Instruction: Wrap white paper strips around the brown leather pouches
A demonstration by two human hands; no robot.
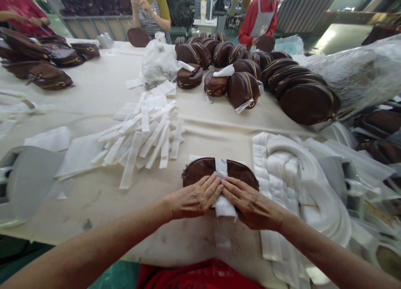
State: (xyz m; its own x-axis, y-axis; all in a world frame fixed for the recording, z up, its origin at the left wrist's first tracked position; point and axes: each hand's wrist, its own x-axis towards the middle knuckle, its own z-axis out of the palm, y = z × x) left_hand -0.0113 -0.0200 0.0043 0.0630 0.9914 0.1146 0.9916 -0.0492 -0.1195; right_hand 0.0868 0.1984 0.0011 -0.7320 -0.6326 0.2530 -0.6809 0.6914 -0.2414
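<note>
A dark brown oval bag (241, 168) lies on the table in front of me, with a white strip (221, 166) running across its middle and hanging over the near edge. My left hand (197, 197) lies flat on the strip and the bag's left part, fingers stretched out side by side. From the other side my right hand (247, 201) rests on the strip and the bag's right part, also with straight fingers. The fingertips of both hands meet at the strip. Metal rings show at the bag's ends.
Loose white strips (150, 134) are piled left of centre. White foam pieces (286, 176) lie at the right. Brown bags (305, 99) stand in rows farther back, near a clear plastic bag (159, 59). Three people stand across the table (103, 80).
</note>
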